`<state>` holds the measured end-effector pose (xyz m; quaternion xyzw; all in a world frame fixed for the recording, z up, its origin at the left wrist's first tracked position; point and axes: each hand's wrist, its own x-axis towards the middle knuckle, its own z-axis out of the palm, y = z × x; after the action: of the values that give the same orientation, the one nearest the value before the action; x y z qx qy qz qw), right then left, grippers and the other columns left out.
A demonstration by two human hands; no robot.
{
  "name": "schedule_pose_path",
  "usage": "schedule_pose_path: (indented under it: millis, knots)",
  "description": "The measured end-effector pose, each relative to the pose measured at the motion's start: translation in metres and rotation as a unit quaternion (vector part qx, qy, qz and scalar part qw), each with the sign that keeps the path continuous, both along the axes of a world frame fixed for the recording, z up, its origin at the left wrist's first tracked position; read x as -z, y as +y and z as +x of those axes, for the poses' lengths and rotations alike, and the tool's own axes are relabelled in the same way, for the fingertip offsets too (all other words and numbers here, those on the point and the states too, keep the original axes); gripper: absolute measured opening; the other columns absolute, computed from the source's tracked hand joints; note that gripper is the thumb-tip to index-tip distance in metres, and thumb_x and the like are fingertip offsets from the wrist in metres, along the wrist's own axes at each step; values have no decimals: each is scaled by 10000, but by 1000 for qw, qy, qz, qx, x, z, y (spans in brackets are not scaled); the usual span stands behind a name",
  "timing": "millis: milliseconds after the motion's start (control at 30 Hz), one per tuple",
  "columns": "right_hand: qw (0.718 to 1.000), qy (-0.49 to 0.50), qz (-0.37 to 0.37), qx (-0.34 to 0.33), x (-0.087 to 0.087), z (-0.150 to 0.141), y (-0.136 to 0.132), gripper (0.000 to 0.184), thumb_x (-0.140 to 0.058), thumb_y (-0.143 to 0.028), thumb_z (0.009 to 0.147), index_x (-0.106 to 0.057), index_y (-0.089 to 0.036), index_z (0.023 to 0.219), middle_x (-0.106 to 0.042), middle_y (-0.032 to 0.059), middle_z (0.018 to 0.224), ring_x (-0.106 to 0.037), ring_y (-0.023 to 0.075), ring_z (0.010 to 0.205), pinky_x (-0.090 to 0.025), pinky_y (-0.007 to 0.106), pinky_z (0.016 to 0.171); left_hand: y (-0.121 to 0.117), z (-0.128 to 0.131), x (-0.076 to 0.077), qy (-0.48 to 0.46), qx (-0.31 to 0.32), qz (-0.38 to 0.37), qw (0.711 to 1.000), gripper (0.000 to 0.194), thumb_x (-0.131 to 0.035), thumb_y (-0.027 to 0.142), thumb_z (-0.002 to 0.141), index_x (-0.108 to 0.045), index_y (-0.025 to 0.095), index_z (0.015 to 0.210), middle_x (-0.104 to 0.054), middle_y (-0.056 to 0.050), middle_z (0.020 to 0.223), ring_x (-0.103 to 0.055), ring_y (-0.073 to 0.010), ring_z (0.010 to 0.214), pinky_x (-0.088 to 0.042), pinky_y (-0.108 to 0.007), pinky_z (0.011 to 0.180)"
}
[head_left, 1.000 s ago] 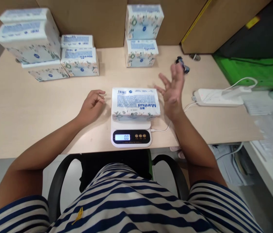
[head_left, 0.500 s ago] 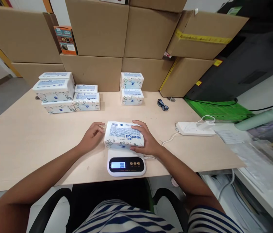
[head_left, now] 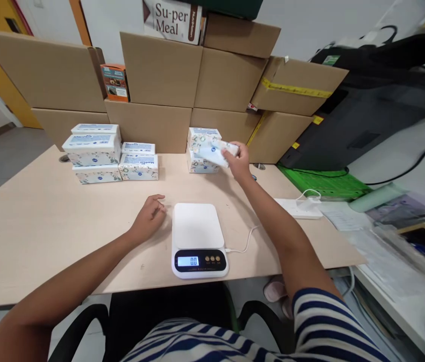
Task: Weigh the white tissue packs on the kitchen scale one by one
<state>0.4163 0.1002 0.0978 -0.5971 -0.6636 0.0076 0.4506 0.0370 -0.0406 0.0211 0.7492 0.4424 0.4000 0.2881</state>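
My right hand (head_left: 238,160) grips a tissue pack (head_left: 214,152), held tilted and a little blurred in front of a stack of two similar packs (head_left: 200,165) at the back of the table. On the table to the left of the white digital scale (head_left: 199,226) rests my left hand (head_left: 151,217), its fingers loosely curled and apart, with nothing in it. The scale's plate is bare and its display (head_left: 188,261) reads 0.0. More tissue packs (head_left: 93,149) are piled at the back left, beside a lower stack (head_left: 139,166).
Cardboard boxes (head_left: 152,125) line the table's back edge. On the right lie a white power strip (head_left: 299,207) and a green crate-like panel (head_left: 314,182). A white cable (head_left: 246,246) runs from the scale towards the right. A chair armrest (head_left: 80,327) is below the table edge.
My right hand has lifted the tissue pack off the scale and carried it away from me to the back stack. My left hand has barely moved. The view has tilted up.
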Motion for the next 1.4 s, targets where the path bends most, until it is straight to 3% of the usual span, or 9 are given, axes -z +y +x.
schedule_pose_path:
  millis: [100,167,433,700,867,1100,1267,1333,1400]
  knots:
    - [999,1,22,48,-20,-6,38,492,-609,-446,999,-669,-226,1434,-590,199,1564,-562,349,1537,-462,535,1350,-1,0,0,-8,-8,-8,1000,223,-571,394,1031,-644,243,884,-674,-183,1365,-563,-379,1576,-556,-614,1249]
    - [999,-37,12,25,-21,-8,46,468,-625,-429,997,-667,-215,1411,-540,214,1619,-502,343,1609,-424,524,1378,-2,0,-1,-13,-5,-16,1000,209,-569,379,1032,-639,242,890,-670,-186,1353,-553,-379,1587,-555,-611,1250]
    - [983,-166,-51,-65,9,26,38,762,-729,-524,950,-613,-148,1602,-520,255,1755,-486,413,1664,-353,603,1422,-8,2,-4,-24,7,-41,999,222,-525,368,1068,-594,248,895,-655,-191,1378,-540,-369,1611,-525,-606,1287]
    - [950,-277,-121,-83,-15,27,43,656,-639,-363,1033,-666,-101,1634,-591,168,1755,-519,351,1680,-345,543,1460,-14,5,-6,6,30,-24,999,210,-520,398,1081,-599,261,943,-659,-196,1411,-525,-361,1642,-556,-591,1248]
    - [939,-300,-147,-81,-30,12,51,609,-629,-251,1018,-696,-171,1618,-633,124,1721,-594,331,1625,-454,530,1400,-14,5,-4,7,18,-15,1000,210,-522,397,1076,-597,259,937,-658,-203,1451,-532,-362,1640,-556,-589,1246]
    - [926,-328,-185,-27,-37,-10,54,642,-616,-199,995,-645,-111,1630,-658,233,1672,-657,412,1522,-531,581,1292,-18,6,-9,12,14,-23,1000,173,-546,356,1064,-611,254,940,-641,-173,1557,-599,-359,1575,-603,-546,1178]
    - [924,-352,-147,-12,-35,-43,39,677,-624,-288,1009,-558,-50,1639,-537,323,1742,-514,502,1621,-236,814,1384,-15,7,-4,-2,-1,-28,1000,160,-582,337,1057,-611,254,924,-652,-150,1538,-626,-342,1543,-599,-526,1205]
    - [927,-356,-109,-51,-32,-69,32,762,-628,-315,1015,-458,-69,1716,-440,305,1818,-423,491,1692,-170,815,1406,-11,7,-1,-19,-16,-34,999,136,-597,320,1051,-629,249,939,-650,-155,1524,-614,-339,1555,-585,-530,1230]
    - [920,-359,-89,-129,-28,-103,28,851,-655,-313,1007,-366,-109,1781,-455,273,1819,-422,454,1703,-226,738,1427,-6,9,3,-45,-40,-44,997,107,-605,294,1042,-648,243,957,-644,-171,1510,-586,-343,1582,-596,-525,1212]
